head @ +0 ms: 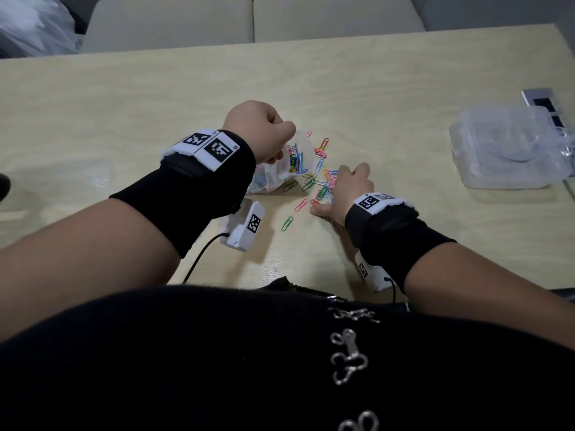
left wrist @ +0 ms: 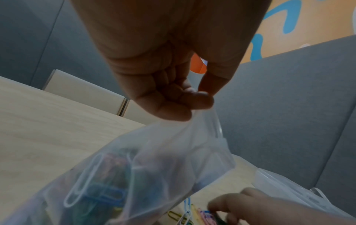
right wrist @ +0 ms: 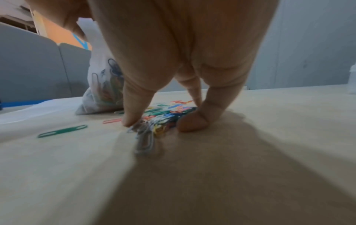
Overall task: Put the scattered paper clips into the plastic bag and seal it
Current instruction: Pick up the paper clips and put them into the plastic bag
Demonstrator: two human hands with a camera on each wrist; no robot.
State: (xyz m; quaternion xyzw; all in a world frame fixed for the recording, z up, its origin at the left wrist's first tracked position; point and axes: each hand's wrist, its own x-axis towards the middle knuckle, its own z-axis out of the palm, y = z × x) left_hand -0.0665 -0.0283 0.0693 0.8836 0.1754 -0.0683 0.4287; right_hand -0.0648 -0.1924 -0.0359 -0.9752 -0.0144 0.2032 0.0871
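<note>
Pale wood-grain table (head: 124, 98) carries everything. At its middle the left hand (head: 264, 129) pinches the rim of a thin, translucent plastic bag (head: 277, 172), its mouth held up and coloured wire paper clips (head: 320, 178) inside. Just beside it the right hand (head: 345, 194) presses thumb and fingers (right wrist: 134, 109) down around the loose clips, hiding several. Whether it grips any is unclear; the clips under it are blurred.
</note>
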